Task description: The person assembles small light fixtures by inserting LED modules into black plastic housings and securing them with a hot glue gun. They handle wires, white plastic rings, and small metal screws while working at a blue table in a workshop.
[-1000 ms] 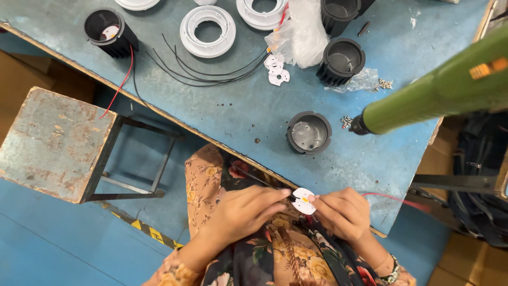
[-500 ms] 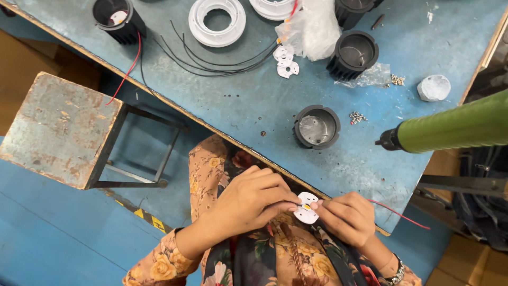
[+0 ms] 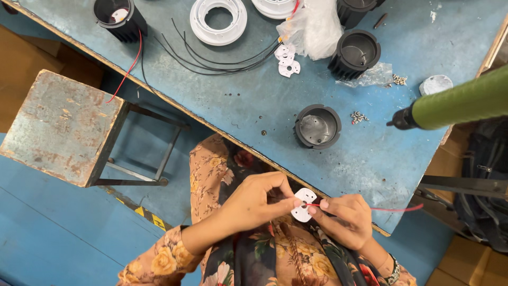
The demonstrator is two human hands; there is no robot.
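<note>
The blue surface (image 3: 254, 106) carries black finned housings (image 3: 317, 126), white rings (image 3: 218, 20) and loose screws (image 3: 360, 116), kept within reach. Below its edge, over the lap, a small white disc (image 3: 304, 205) is pinched by the left hand (image 3: 254, 204), steadied so that a red wire (image 3: 391, 208), pinched by the right hand (image 3: 344, 222), meets it.

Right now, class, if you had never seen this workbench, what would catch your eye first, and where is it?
First, at the bottom centre, the left hand and right hand pinch a small white plate with a thin red wire running off to the right. Next, the big green tool juts in from the right edge over the blue table. A black round housing sits on the table just above the hands.
</note>
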